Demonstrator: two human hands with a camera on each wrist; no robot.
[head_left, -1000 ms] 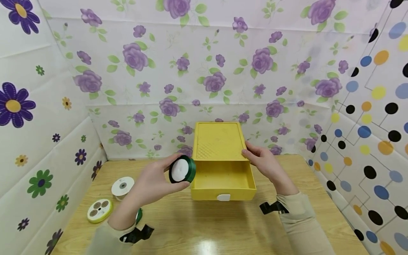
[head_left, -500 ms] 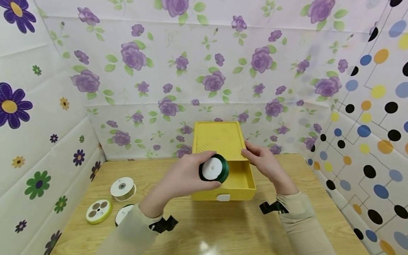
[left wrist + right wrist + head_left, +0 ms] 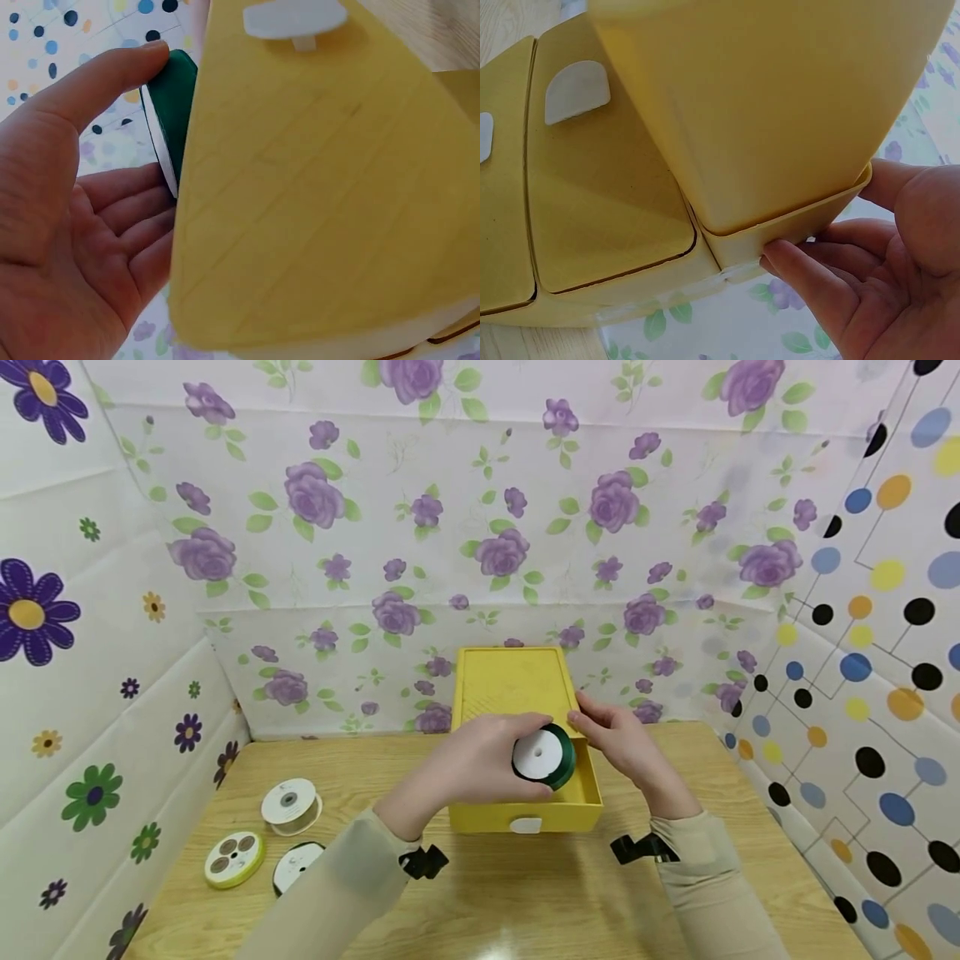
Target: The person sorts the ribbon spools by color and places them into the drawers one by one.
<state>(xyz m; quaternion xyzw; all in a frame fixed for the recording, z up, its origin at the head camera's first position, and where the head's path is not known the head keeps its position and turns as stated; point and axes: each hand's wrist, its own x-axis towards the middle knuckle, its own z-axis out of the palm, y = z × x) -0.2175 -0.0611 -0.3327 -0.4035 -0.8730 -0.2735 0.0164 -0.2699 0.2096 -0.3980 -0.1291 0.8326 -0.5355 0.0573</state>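
My left hand (image 3: 472,764) grips a spool of dark green ribbon (image 3: 542,755) between thumb and fingers, over the pulled-out top drawer (image 3: 480,818) of a yellow drawer cabinet (image 3: 513,685). In the left wrist view, the drawer's front (image 3: 315,172) with its white knob (image 3: 296,19) partly covers the ribbon spool (image 3: 171,112). My right hand (image 3: 626,747) holds the cabinet's right side near the upper front corner. Seen from the right wrist, its thumb and fingers lie around the cabinet's edge (image 3: 795,217). Closed lower drawers (image 3: 615,180) show there too. The drawer's inside is partly hidden by my left hand.
Several ribbon spools lie on the wooden table's left side: a white spool (image 3: 288,802), a yellow-rimmed spool (image 3: 234,858) and a dark-rimmed spool (image 3: 296,862) partly behind my left sleeve. A flowered cloth (image 3: 420,560) hangs behind the cabinet.
My left hand has carried the green ribbon spool rightward, from beside the cabinet's left edge to over the open drawer. The right hand has kept its place on the cabinet.
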